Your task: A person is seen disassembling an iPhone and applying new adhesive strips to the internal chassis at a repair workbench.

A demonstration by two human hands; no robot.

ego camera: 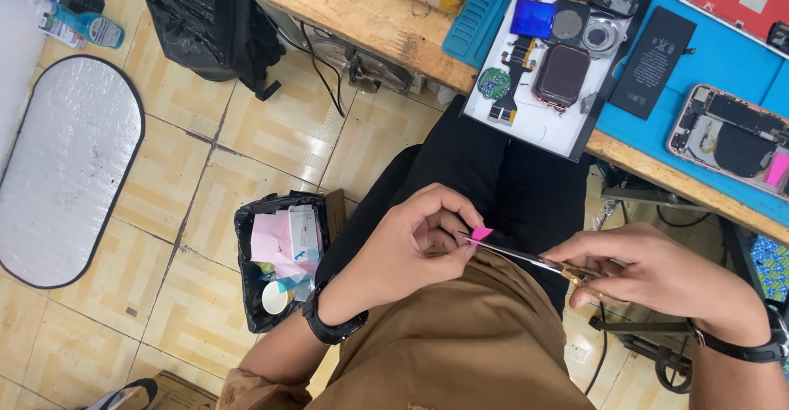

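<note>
1. The left hand (pixel 411 241) is in the middle of the picture, over the person's lap. Its fingers are curled in tight and pinch a tiny pink scrap (pixel 480 232) at the fingertips.
2. The pink scrap sits at 3 o'clock from the left hand, right at the tips of the tweezers (pixel 526 258).
3. The right hand (pixel 657 274) is at 3 o'clock from the left hand. Its fingers are closed around the back end of the thin metal tweezers. The tweezers point toward 9 o'clock, and their tips touch the pink scrap.
4. Both wrists wear a black band.
5. At 12 o'clock from the hands, a white tray (pixel 526 135) rests on the edge of a wooden table (pixel 362 7). It holds small watch parts, a blue square and round metal bits.
6. At 1 o'clock, a blue mat (pixel 723 57) lies on the table. On it are a black battery (pixel 653 62) and an open phone (pixel 731 139) with a pink tab.
7. At 9 o'clock from the left hand, a black bin (pixel 279 258) stands on the tiled floor. It is full of paper scraps and a small cup.
8. Far off at 9 o'clock, a shiny oval mat (pixel 66 172) lies on the floor.
</note>
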